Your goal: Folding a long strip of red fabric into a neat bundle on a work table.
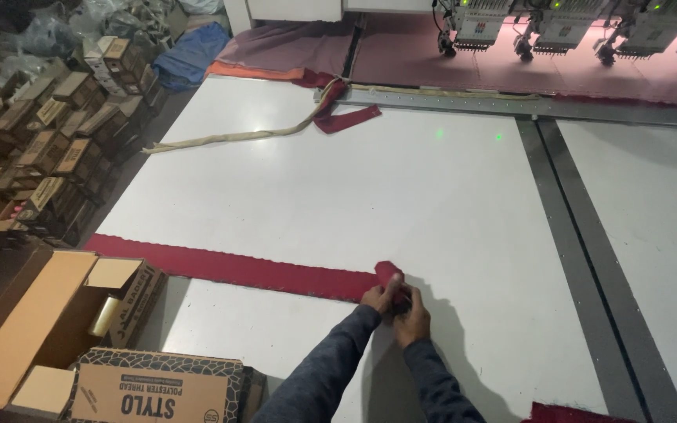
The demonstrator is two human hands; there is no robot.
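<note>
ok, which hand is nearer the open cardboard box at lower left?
Left. The left hand sits on the red fabric strip, on the side toward the open cardboard box; the right hand is just beyond it, farther from the box.

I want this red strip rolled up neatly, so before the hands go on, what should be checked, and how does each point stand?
1. Both hands on the roll: left hand and right hand meet at the rolled end of the red fabric strip. Ok.
2. Strip lies flat and straight on the white table. Ok.
3. Path along the strip free of other things. Ok.
4. Open cardboard box near the strip's far end: looks close, contact cannot tell.
5. Roll tightness: hidden by the fingers. Cannot tell.
</note>
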